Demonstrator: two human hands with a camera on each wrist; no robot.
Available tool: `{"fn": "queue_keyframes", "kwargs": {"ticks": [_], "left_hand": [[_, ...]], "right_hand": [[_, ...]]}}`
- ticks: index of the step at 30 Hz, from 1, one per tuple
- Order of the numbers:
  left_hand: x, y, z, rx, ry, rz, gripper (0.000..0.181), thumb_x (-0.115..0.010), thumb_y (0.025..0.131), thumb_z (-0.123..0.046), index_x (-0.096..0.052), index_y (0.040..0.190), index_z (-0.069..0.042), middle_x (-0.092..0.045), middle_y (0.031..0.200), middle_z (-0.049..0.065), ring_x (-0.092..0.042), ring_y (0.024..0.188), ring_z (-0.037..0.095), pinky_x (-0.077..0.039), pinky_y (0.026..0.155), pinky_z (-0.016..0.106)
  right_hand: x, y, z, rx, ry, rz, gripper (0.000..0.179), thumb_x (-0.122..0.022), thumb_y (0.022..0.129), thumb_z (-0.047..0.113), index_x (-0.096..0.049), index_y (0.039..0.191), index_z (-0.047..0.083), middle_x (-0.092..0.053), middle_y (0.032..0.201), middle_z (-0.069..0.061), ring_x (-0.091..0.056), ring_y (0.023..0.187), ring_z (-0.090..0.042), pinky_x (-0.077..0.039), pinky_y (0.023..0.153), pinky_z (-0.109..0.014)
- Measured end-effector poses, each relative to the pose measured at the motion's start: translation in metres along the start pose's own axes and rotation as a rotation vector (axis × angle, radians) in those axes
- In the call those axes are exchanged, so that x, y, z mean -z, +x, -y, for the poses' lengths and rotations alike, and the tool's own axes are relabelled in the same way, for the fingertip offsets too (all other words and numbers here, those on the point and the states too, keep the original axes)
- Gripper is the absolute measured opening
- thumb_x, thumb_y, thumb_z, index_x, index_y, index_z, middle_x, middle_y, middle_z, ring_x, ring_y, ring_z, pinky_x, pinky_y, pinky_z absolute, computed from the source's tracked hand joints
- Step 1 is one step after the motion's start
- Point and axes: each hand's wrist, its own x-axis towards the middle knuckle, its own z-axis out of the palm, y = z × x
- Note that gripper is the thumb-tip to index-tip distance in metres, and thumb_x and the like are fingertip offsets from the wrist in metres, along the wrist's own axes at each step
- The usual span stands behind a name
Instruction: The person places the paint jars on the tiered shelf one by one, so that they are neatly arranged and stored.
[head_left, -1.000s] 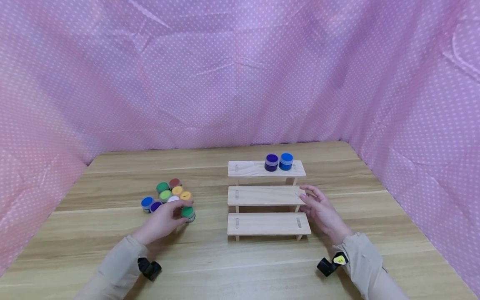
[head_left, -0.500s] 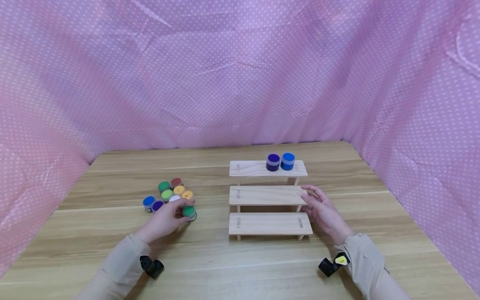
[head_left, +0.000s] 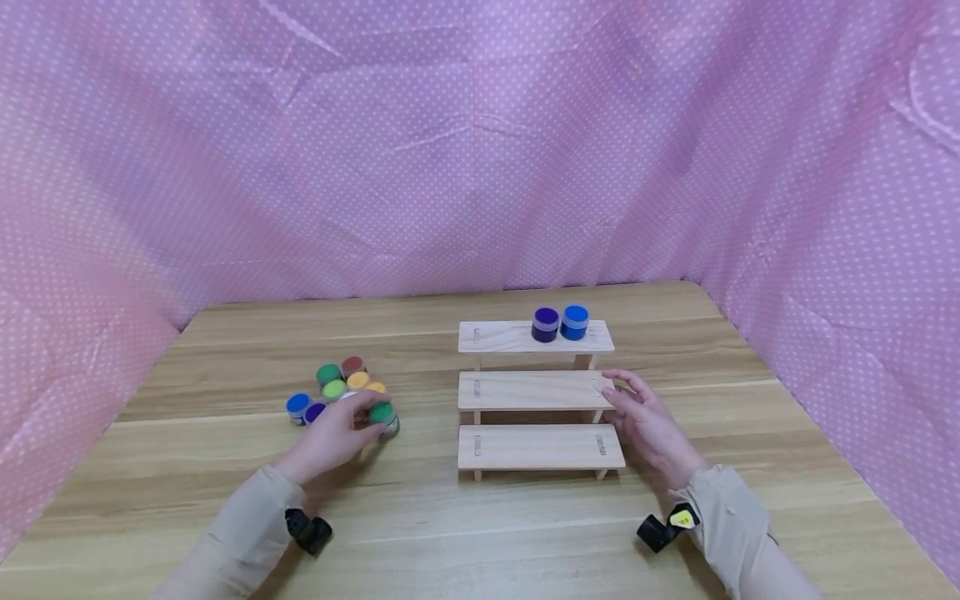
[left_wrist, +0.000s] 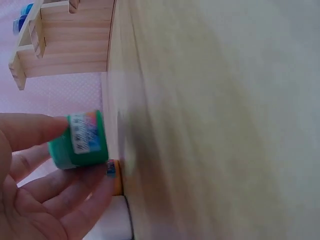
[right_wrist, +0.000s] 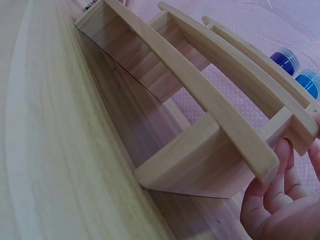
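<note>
My left hand pinches a green-lidded paint jar between thumb and fingers. In the left wrist view the jar is tilted, with a narrow gap between it and the tabletop. Close behind that hand stands a cluster of small paint jars, among them a blue jar, a light green jar and a red-brown jar; the hand partly hides a white one. My right hand grips the right end of the middle board of a three-step wooden stand, its fingertips under the board in the right wrist view.
On the stand's top step, a purple jar and a bright blue jar sit side by side toward the right. The wooden table ends at a pink dotted curtain behind and at the sides.
The left hand has moved slightly right and away from me, and the green jar with it, now lifted and tilted. My right hand stays on the stand.
</note>
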Motion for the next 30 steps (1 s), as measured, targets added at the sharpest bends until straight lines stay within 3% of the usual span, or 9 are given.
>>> {"fn": "queue_keyframes", "kwargs": {"ticks": [13, 22, 30], "left_hand": [[0.006, -0.003, -0.011, -0.004, -0.057, -0.041, 0.039, -0.067, 0.088, -0.012, -0.056, 0.126, -0.007, -0.063, 0.114, 0.008, -0.065, 0.101, 0.024, -0.055, 0.088, 0.039], [0.006, 0.0, -0.018, 0.044, -0.092, -0.034, 0.041, -0.07, 0.087, -0.02, -0.06, 0.126, -0.01, -0.064, 0.109, 0.003, -0.063, 0.099, 0.02, -0.055, 0.087, 0.036], [0.002, 0.006, -0.029, 0.001, -0.149, -0.103, 0.04, -0.069, 0.088, -0.022, -0.061, 0.126, -0.013, -0.062, 0.117, 0.008, -0.064, 0.103, 0.025, -0.056, 0.085, 0.034]], "right_hand": [[-0.002, -0.001, 0.002, -0.007, -0.025, 0.004, 0.019, -0.05, 0.098, 0.012, -0.054, 0.11, 0.027, -0.063, 0.098, 0.012, -0.06, 0.09, -0.003, -0.048, 0.081, -0.022], [-0.002, -0.002, -0.001, 0.01, -0.014, -0.011, 0.019, -0.051, 0.097, 0.011, -0.056, 0.108, 0.025, -0.06, 0.099, 0.011, -0.059, 0.089, -0.003, -0.048, 0.078, -0.022], [-0.002, -0.001, -0.002, 0.028, -0.003, -0.009, 0.021, -0.051, 0.097, 0.009, -0.059, 0.104, 0.027, -0.06, 0.098, 0.01, -0.058, 0.089, -0.003, -0.049, 0.078, -0.022]]}}
